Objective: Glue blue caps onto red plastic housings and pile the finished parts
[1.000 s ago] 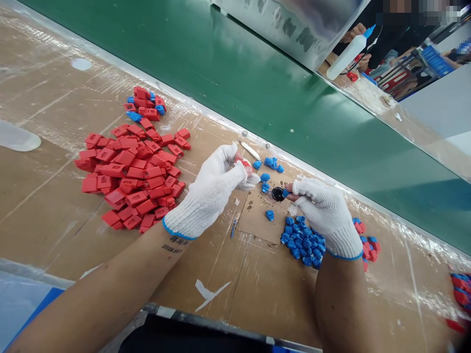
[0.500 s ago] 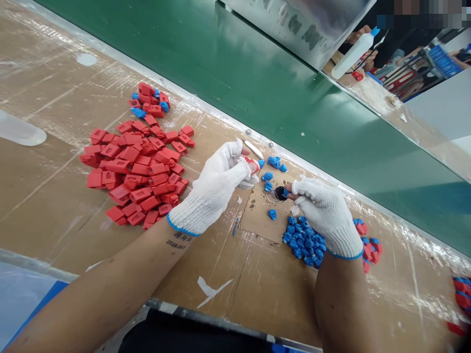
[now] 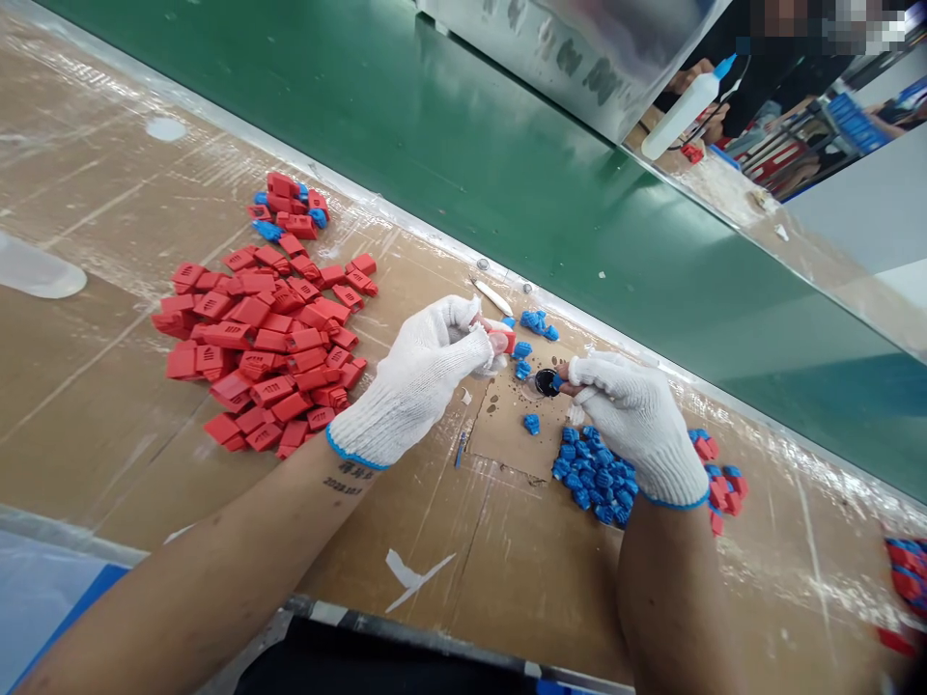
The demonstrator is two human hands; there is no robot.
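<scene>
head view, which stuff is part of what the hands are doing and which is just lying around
In use: left hand pinching a red piece; right hand holding a blue piece at the black dish; red pile; blue pile.
Lying about: white paper scrap; white stick; green belt.

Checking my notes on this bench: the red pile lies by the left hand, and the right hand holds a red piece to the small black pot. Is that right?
Not quite. The head view shows the right hand holding a blue piece to the black pot, not a red one; the red piece is in the left hand. The red pile does lie by the left hand.
</scene>
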